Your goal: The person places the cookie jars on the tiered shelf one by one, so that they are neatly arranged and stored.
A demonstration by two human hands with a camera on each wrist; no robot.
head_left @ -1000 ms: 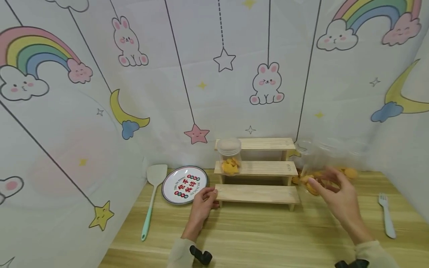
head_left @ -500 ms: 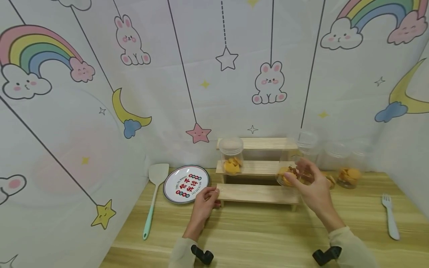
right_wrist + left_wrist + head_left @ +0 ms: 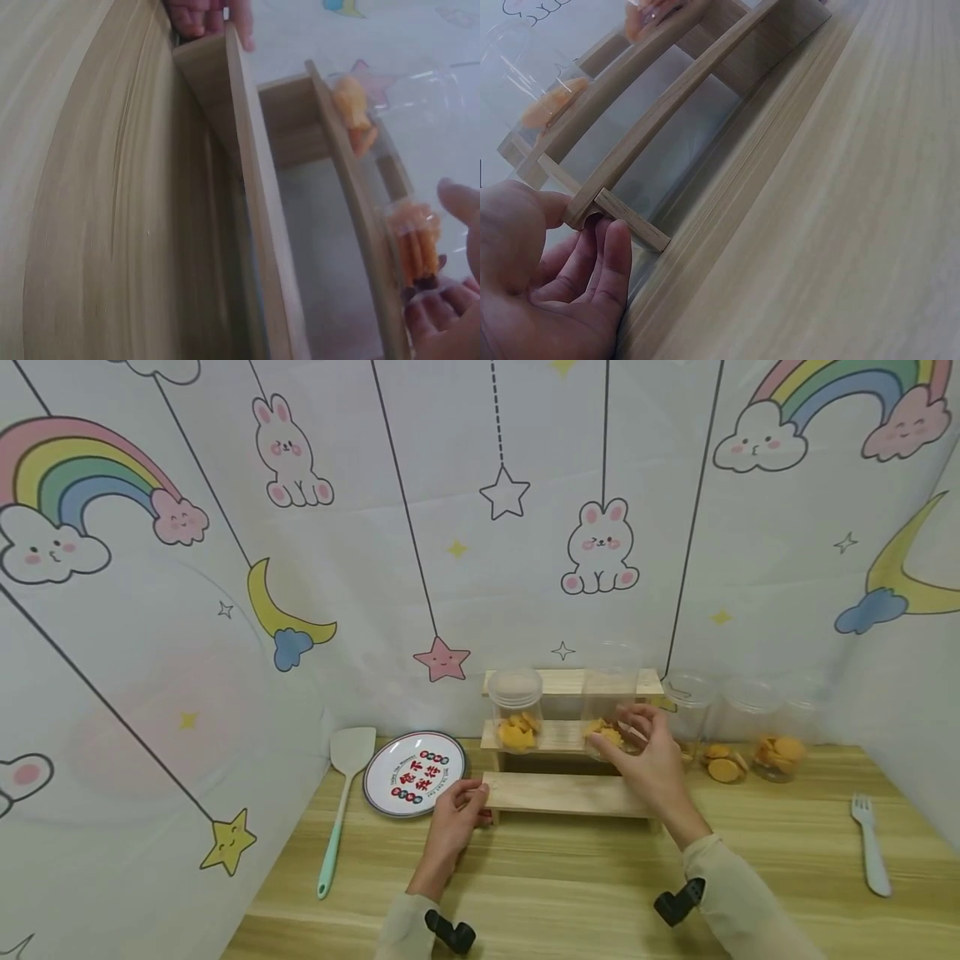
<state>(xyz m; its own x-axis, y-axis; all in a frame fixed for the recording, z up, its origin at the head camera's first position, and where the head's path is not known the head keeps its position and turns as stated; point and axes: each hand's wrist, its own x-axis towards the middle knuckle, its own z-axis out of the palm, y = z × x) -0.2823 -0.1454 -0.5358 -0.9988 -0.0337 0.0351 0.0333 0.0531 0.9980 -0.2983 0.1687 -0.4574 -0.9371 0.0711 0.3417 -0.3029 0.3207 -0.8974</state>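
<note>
A three-tier wooden display stand (image 3: 562, 793) stands against the backdrop. My left hand (image 3: 452, 818) grips the left end of its lowest board; in the left wrist view the thumb lies above and the fingers (image 3: 615, 251) below the board. With its thumb and fingers, my right hand (image 3: 654, 764) holds a clear plastic jar (image 3: 602, 731) of orange snack pieces at the right part of the middle tier. Whether its base touches the board cannot be made out. On that tier's left end sits a similar lidded jar (image 3: 516, 722).
Several more clear snack jars (image 3: 780, 752) stand on the table right of the stand. A white fork (image 3: 870, 843) lies at the far right. To the left are a printed plate (image 3: 412, 774) and a white spatula with a green handle (image 3: 343, 802).
My right hand has carried the jar leftward from the jars on the right to the middle tier. The left hand has stayed at the stand's end.
</note>
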